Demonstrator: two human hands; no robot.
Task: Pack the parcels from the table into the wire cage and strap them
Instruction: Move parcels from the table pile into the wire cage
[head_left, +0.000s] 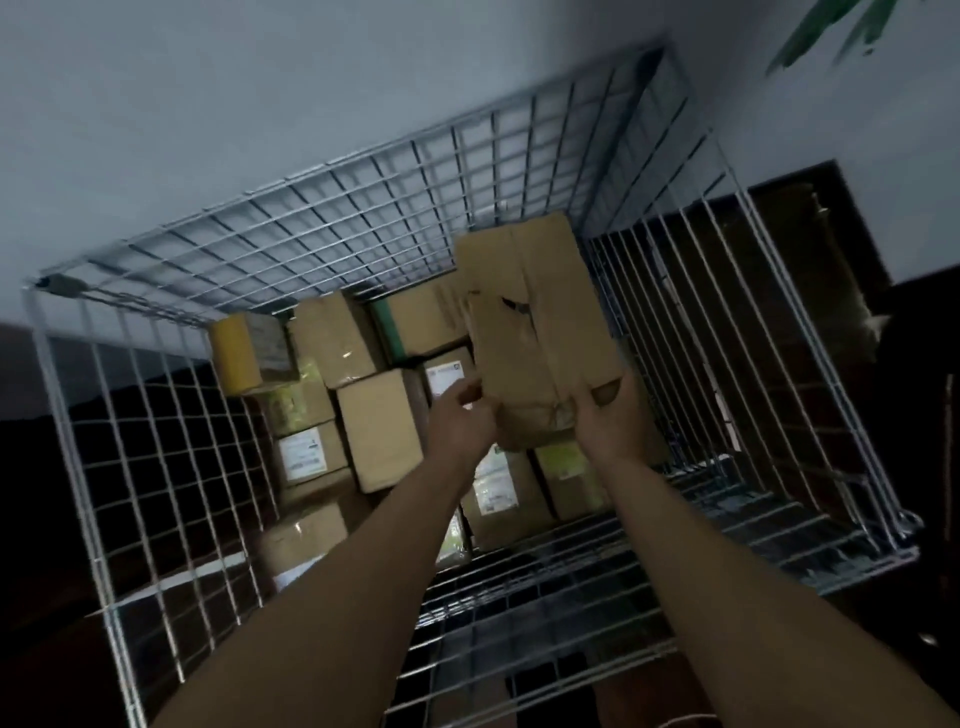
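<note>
Both the left hand and right hand clamp fingers on a box; lower it level into the gap at three o'clock in the cage.

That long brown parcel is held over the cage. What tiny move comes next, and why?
Probably lower the long parcel onto the packed parcels by the right side of the wire cage: left hand and right hand hold its near end, tilted up above them.

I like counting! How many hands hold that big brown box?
2. The left hand grips the box at its lower left edge; the right hand holds its lower right corner.
</note>
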